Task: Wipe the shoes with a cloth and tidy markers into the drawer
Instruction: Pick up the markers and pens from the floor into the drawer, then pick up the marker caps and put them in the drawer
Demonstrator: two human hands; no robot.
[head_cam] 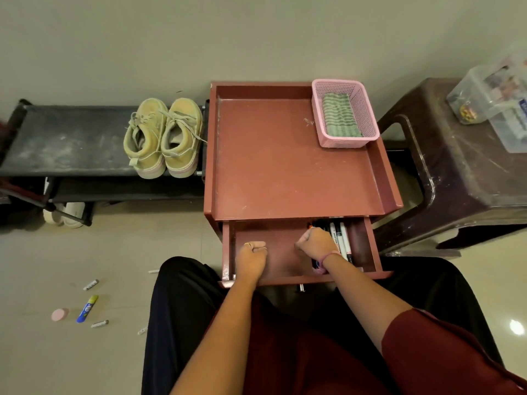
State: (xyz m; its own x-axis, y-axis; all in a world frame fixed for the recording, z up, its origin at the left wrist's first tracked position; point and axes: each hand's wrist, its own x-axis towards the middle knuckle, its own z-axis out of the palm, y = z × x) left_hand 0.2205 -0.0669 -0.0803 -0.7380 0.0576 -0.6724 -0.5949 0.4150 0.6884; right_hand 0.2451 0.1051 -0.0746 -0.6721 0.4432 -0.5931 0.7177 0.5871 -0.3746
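Markers (340, 240) lie in a bunch at the right side of the open drawer (271, 252), under the tabletop (285, 161). Both hands are inside the drawer: left hand (252, 259) curled, holding nothing visible; right hand (315, 243) curled beside the markers, grip cannot be told. Judgement: square the markers parallel, withdraw both hands before closing. Marker print too small to read. Cloth (340, 115) sits in the basket (368, 115) on the tabletop; shoes (164, 136) left of it.

We see soft, even indoor light; a glare spot shines on the floor (516, 327) right of the drawer (268, 252). Edges bow and blur.
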